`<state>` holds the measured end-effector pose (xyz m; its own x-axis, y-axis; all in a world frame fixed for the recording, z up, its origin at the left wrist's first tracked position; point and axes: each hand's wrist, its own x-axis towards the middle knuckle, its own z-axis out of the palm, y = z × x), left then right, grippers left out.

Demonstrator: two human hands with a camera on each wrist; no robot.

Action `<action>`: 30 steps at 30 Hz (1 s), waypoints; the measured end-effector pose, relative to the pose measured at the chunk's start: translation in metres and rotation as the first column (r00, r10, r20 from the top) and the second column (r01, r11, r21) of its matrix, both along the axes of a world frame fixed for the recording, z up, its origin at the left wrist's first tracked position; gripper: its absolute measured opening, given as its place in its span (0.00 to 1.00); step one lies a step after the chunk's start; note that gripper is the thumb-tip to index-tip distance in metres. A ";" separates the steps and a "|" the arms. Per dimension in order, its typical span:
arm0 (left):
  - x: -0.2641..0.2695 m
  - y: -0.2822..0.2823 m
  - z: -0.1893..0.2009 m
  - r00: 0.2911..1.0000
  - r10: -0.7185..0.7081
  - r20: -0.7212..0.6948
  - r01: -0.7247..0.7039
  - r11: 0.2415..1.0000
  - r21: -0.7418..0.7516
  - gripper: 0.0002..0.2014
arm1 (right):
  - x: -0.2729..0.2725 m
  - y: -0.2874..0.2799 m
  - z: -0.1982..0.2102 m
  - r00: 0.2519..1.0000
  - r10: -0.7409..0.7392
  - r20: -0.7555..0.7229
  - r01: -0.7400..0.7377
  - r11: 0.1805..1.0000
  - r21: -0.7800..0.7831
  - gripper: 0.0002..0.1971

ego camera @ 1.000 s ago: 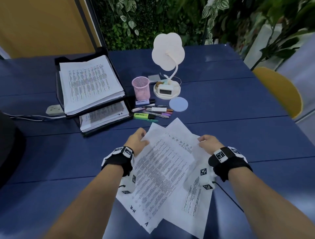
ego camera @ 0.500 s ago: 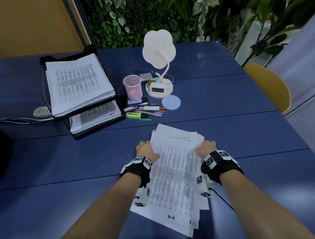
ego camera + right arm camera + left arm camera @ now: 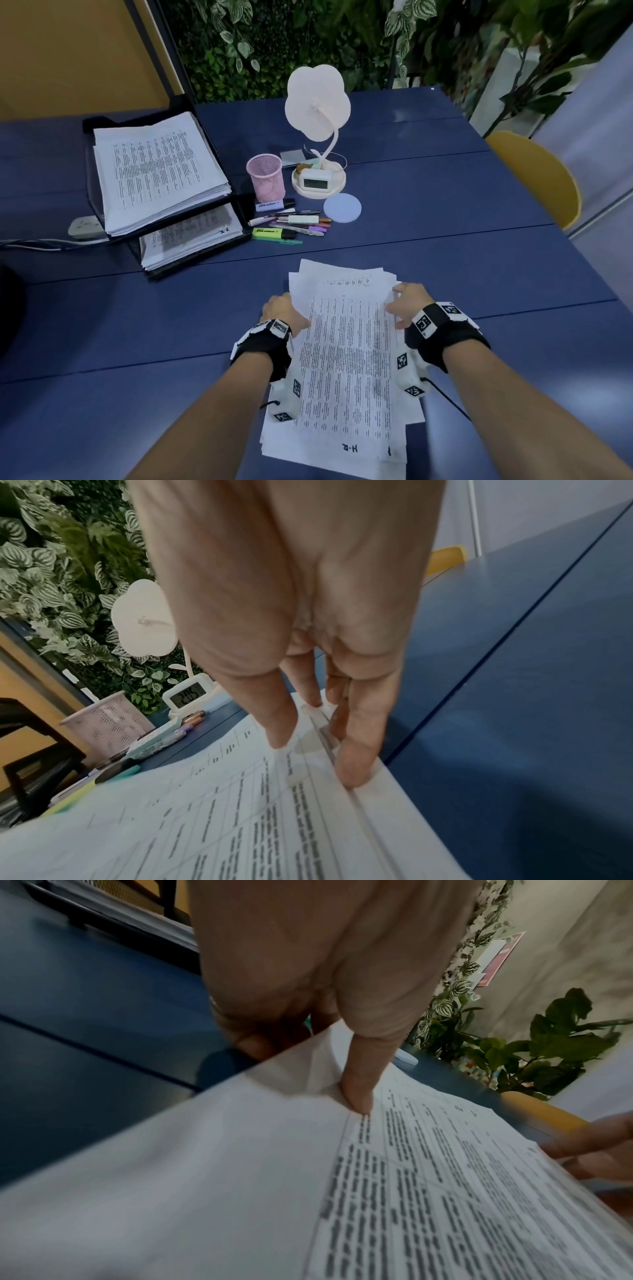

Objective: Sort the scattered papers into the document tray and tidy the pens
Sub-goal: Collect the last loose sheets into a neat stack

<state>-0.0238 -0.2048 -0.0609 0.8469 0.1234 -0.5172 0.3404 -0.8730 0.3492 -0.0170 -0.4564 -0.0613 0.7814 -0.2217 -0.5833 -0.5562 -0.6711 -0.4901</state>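
A stack of printed papers (image 3: 346, 363) lies on the blue table (image 3: 137, 325) in front of me, its sheets slightly offset. My left hand (image 3: 284, 305) pinches its left edge, the thumb (image 3: 356, 1096) on top and curled fingers under the lifted edge. My right hand (image 3: 399, 301) presses straight fingers (image 3: 354, 769) on the stack's right edge, with the thumb (image 3: 281, 737) on the top sheet. A black two-tier document tray (image 3: 205, 137), full of papers, stands at the far left. Several pens and highlighters (image 3: 291, 224) lie loose beside a pink mesh pen cup (image 3: 265, 178).
A white flower-shaped lamp (image 3: 317, 102) with a small clock (image 3: 315, 180) at its base stands behind the pens, a round pale coaster (image 3: 342, 208) beside it. A power strip (image 3: 84, 226) with cables lies left of the tray. A yellow chair (image 3: 537, 174) sits at the table's right edge.
The fanned-out sheets have been drawn together into one nearly squared stack. Both hands have moved closer to each other along the stack's sides.
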 end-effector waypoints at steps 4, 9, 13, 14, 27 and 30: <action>-0.008 -0.001 -0.007 0.990 0.019 0.141 -0.003 0.994 -0.113 0.20 | 0.000 0.003 0.000 1.000 0.022 0.000 -0.022 0.999 -0.031 0.28; -0.010 -0.003 -0.004 0.982 0.018 0.190 0.009 0.990 -0.138 0.17 | -0.001 0.012 0.006 0.994 0.094 -0.057 -0.103 0.981 -0.167 0.17; -0.011 -0.003 0.000 0.981 -0.013 0.191 0.035 0.993 -0.116 0.15 | -0.002 0.016 0.010 0.989 0.138 -0.060 -0.147 0.970 -0.194 0.10; -0.012 -0.003 0.001 0.982 -0.006 0.189 0.034 0.988 -0.148 0.15 | -0.003 0.016 0.011 0.986 0.156 -0.060 -0.165 0.966 -0.201 0.08; -0.007 0.052 0.032 0.886 0.459 -0.066 -0.320 0.502 -0.803 0.16 | -0.014 0.028 0.008 0.948 -0.174 0.265 0.100 0.957 0.270 0.26; -0.004 0.065 0.046 0.820 0.563 -0.097 -0.308 0.293 -0.905 0.17 | -0.018 0.052 0.022 0.940 -0.309 0.141 0.163 0.774 0.611 0.13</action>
